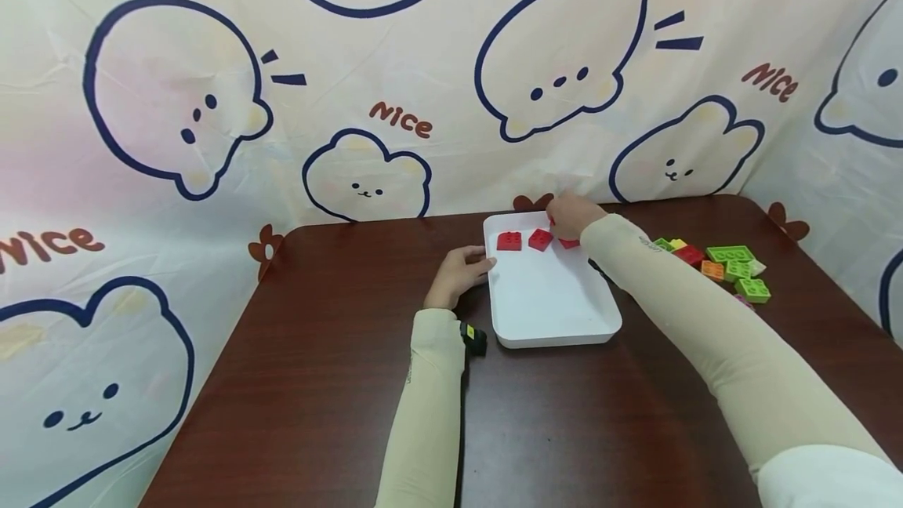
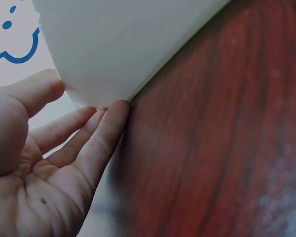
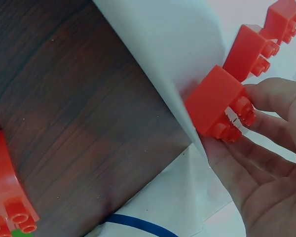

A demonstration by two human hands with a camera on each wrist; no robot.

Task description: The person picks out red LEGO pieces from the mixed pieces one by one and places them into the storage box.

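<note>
A white tray (image 1: 553, 304) lies on the table. My left hand (image 1: 457, 276) is at its far left corner, with the thumb at the rim and the fingertips bent against the corner. In the right wrist view, my right hand (image 3: 271, 153) pinches a red toy building brick (image 3: 216, 98) by its studded side at the tray's wall. Beside it stand a second red brick (image 3: 247, 52) and a third red brick (image 3: 282, 20). From the head, red bricks (image 1: 509, 241) line the tray's far end, some partly hidden by my right hand.
Right of the tray, partly behind my right forearm, lies a pile of green bricks (image 1: 730, 255), an orange brick (image 1: 712, 270) and other coloured ones. A patterned curtain (image 1: 451, 100) hangs along the far table edge. A black strap device (image 1: 473, 339) sits at my left wrist.
</note>
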